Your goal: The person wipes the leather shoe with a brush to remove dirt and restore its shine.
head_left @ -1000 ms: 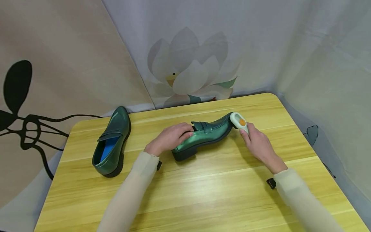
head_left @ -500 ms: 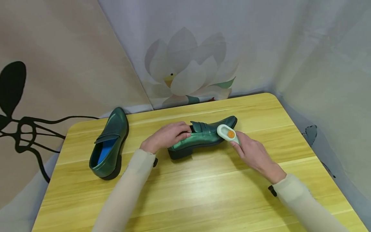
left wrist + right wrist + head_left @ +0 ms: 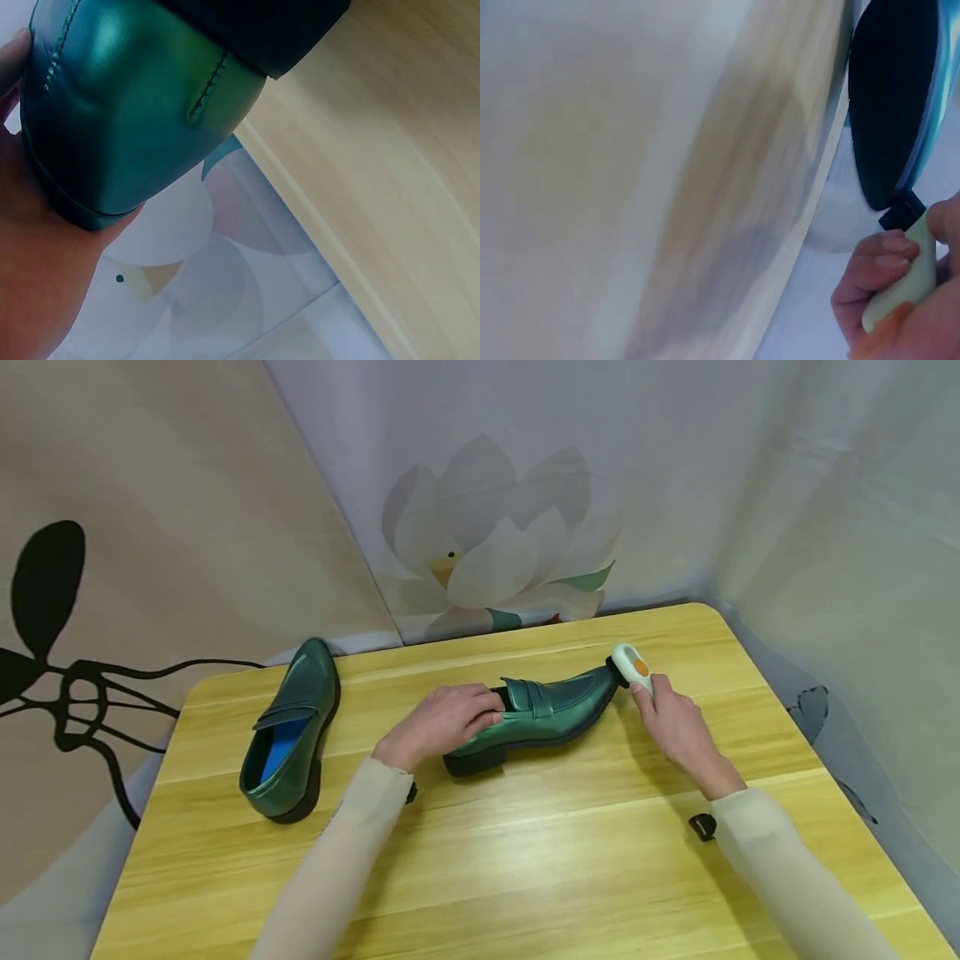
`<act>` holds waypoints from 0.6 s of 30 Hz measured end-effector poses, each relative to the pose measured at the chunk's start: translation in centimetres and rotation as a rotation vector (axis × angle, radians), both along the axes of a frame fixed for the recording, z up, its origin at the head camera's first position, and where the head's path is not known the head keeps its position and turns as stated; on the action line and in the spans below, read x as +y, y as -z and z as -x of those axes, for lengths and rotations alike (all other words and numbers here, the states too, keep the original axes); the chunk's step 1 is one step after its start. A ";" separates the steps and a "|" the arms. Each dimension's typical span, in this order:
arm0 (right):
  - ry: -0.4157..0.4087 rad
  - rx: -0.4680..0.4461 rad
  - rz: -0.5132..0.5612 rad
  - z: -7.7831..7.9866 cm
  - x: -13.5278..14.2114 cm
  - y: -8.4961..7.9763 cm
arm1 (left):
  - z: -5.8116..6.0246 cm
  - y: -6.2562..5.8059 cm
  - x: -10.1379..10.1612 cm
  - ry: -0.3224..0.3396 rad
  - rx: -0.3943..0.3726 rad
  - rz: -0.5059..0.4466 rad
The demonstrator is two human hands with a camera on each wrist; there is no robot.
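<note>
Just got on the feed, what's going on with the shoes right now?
A person is working on a green loafer lying on the wooden table. The left hand grips it at the heel end, while the right hand holds a small white brush with an orange button against the toe. The second loafer sits untouched to the left.

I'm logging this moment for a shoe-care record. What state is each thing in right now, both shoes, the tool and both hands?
Held shoe: tipped on its side on the table, heel end gripped.
Other shoe: upright on its sole, untouched, blue insole showing.
Polishing tool: held, its dark pad against the held shoe's toe.
Left hand: fingers curled round the held shoe.
Right hand: fingers gripping the polishing tool.
</note>
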State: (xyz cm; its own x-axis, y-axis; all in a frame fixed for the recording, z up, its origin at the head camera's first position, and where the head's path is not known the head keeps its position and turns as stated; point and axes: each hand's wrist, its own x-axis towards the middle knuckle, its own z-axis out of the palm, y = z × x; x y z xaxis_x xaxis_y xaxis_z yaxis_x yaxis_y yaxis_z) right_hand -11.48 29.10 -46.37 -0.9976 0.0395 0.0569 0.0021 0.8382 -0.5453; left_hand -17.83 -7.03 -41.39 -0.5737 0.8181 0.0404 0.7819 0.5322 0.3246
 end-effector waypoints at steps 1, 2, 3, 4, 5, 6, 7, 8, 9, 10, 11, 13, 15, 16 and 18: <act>-0.006 0.017 -0.009 -0.5 -0.3 0.1 | 0.0 0.0 0.0 -0.004 0.002 0.005; -0.021 0.042 -0.019 -1.1 -0.6 0.2 | -0.1 0.1 0.1 -0.006 0.004 0.007; -0.042 0.068 -0.032 -1.7 -1.0 0.3 | -0.1 0.1 0.1 -0.009 0.006 0.008; -0.069 0.099 -0.052 -2.3 -1.4 0.4 | -0.1 0.1 0.0 -0.010 0.010 0.006; -0.100 0.137 -0.077 -2.9 -1.8 0.5 | -0.1 0.0 0.0 -0.009 0.014 0.003; -0.135 0.176 -0.105 -3.4 -2.2 0.6 | -0.2 0.0 -0.1 -0.011 0.017 0.002; -0.163 0.212 -0.135 -3.9 -2.6 0.7 | -0.2 0.0 -0.1 -0.013 0.018 0.001; -0.192 0.243 -0.157 -4.2 -2.8 0.8 | -0.2 0.0 -0.1 -0.014 0.019 0.000; -0.212 0.268 -0.177 -4.4 -2.9 0.9 | -0.2 0.0 -0.1 -0.015 0.018 -0.001; -0.221 0.283 -0.188 -4.4 -3.0 0.9 | -0.3 0.1 -0.1 -0.018 0.017 0.001; -0.219 0.289 -0.190 -4.3 -2.9 0.9 | -0.3 0.1 -0.1 -0.020 0.016 0.003; -0.181 0.271 -0.175 -3.6 -2.5 0.9 | -0.4 0.1 0.0 -0.022 0.016 0.006; -0.123 0.232 -0.152 -2.5 -1.9 0.8 | -0.5 0.2 0.1 -0.022 0.020 0.006; -0.091 0.202 -0.140 -2.0 -1.6 0.7 | -0.5 0.3 0.1 -0.021 0.024 0.006; -0.036 0.143 -0.122 -0.9 -0.9 0.4 | -0.6 0.3 0.2 -0.012 0.035 -0.001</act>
State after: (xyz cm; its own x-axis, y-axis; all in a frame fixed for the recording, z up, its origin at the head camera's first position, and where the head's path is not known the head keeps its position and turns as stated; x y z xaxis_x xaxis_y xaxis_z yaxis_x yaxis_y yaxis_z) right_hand -10.58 28.24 -46.81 -0.9797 -0.0124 0.2001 -0.0996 0.8965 -0.4318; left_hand -17.19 -6.79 -41.72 -0.5816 0.8111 0.0619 0.7864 0.5412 0.2977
